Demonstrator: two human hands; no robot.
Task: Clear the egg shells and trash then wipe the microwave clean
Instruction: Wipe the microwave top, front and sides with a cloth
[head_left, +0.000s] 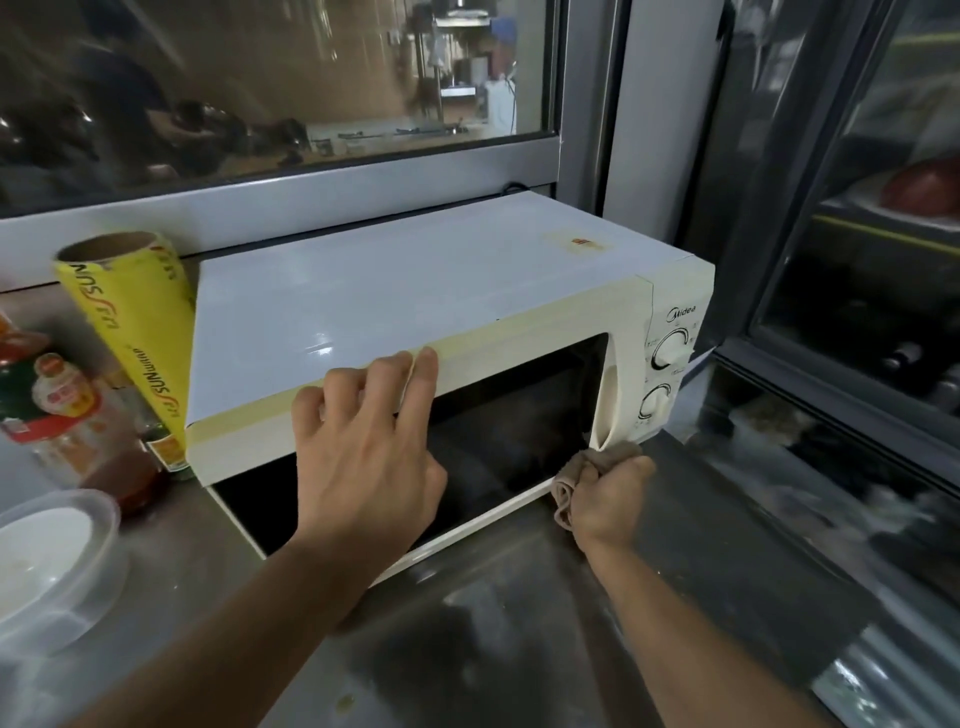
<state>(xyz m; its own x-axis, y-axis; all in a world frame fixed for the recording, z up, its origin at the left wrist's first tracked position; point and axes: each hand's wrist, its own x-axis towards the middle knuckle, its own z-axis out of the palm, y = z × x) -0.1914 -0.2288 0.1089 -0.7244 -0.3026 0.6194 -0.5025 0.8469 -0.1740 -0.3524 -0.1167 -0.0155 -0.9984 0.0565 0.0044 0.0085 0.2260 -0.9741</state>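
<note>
Head camera: a cream-coloured microwave (415, 291) is seen standing on a steel counter (493, 639) below a window (270, 83), its dark glass door closed. The left hand (363, 457) is laid flat against the door, fingers straight and slightly spread, with the fingertips (427, 358) reaching the upper front edge of the casing. A bunched beige cloth (576, 480) is gripped in the right hand (610, 499), whose fingers are curled around it; the cloth is pressed against the lower right corner of the door, just beneath the bottom end of the vertical door handle (615, 395). Two round control knobs (670, 351) are shown on the panel to the right of the handle. A faint yellowish stain with a small red mark (582, 243) is visible on the white top of the appliance, near the back right. A yellow roll of cling wrap (130, 322) is propped upright against the microwave's left side. Sauce bottles (72, 415) are grouped just left of the roll, and a clear plastic container with a white bowl inside (52, 561) is set at the near left of the counter. A glass-fronted cabinet (857, 260) is seen at the right.
</note>
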